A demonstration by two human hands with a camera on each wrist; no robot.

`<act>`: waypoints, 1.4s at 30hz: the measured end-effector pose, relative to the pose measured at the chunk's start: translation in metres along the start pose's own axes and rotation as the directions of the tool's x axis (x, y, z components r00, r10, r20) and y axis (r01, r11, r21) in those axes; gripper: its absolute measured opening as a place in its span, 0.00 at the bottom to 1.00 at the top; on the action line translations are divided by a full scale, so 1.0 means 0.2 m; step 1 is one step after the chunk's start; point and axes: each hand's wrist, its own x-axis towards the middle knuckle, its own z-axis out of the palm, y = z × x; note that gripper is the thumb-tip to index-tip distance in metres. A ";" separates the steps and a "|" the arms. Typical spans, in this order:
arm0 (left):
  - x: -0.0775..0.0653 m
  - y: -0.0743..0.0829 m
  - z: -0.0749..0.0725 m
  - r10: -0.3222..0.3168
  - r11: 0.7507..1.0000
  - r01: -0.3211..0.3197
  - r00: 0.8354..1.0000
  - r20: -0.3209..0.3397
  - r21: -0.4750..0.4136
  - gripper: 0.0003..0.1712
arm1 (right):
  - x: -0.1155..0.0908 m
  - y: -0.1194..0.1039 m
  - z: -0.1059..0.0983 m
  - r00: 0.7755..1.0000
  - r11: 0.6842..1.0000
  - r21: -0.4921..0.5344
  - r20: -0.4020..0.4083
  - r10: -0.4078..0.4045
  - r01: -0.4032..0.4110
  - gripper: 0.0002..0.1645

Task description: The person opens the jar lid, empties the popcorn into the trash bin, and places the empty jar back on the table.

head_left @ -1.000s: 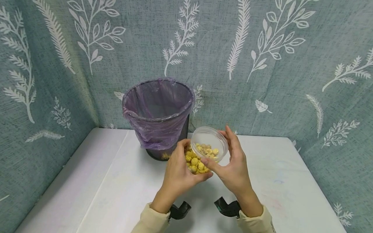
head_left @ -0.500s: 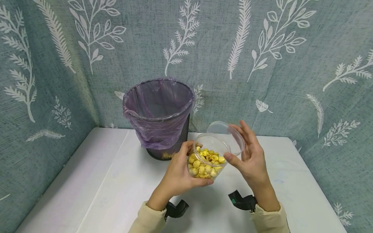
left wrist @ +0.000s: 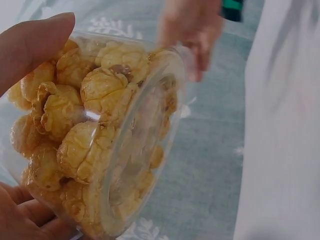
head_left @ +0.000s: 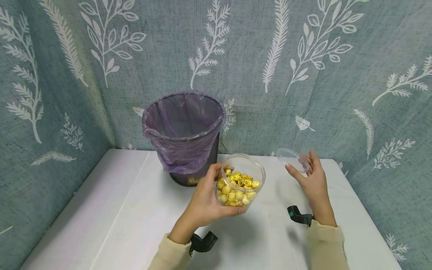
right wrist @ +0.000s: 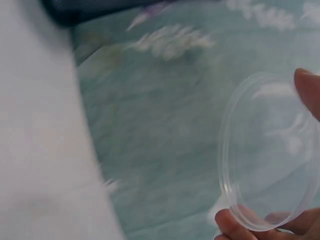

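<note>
My left hand [head_left: 206, 200] grips a clear plastic jar [head_left: 244, 165] from its left side, above the table. Yellow popcorn [head_left: 233, 193] fills the lower part of the jar, whose open mouth tilts up and to the right. In the left wrist view the popcorn [left wrist: 82, 110] shows through the jar's wall, with thumb and fingers on opposite sides. Off to the right, my right hand [head_left: 314, 183] holds a clear round lid [head_left: 291, 159] by its edge, apart from the jar. The right wrist view shows the lid [right wrist: 270, 150] between thumb and fingers.
A black mesh bin [head_left: 212, 153] with a purple bag liner [head_left: 183, 150] stands at the back, just behind and left of the jar. Leaf-patterned cloth [head_left: 249, 56] hangs behind the white table [head_left: 135, 217] and along its sides.
The lid has come off the jar. My right hand has carried it to the right, while my left hand keeps the jar at nearly the same spot, slightly to the right.
</note>
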 end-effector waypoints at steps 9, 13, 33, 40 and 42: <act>-0.01 0.00 -0.02 0.004 1.000 -0.004 1.000 -0.006 -0.029 0.59 | 0.08 0.24 0.08 0.970 0.929 -0.302 0.049 0.237 -0.212 0.73; -0.01 -0.01 -0.02 -0.005 1.000 0.005 1.000 -0.002 -0.031 0.59 | 0.09 0.31 0.11 0.967 0.901 -0.381 0.061 0.248 -0.207 0.72; -0.01 0.02 -0.06 -0.017 0.998 0.017 1.000 0.000 -0.061 0.60 | 0.09 0.34 0.13 0.967 0.829 -0.544 0.115 0.228 -0.131 0.68; -0.02 0.03 -0.06 -0.031 0.996 0.032 0.999 0.008 -0.078 0.60 | 0.06 0.28 0.13 0.986 0.877 -0.464 0.040 0.160 -0.124 0.62; -0.02 0.04 -0.05 -0.033 0.996 0.034 0.999 0.012 -0.080 0.60 | 0.05 0.26 0.13 0.992 0.911 -0.399 0.017 0.121 -0.105 0.60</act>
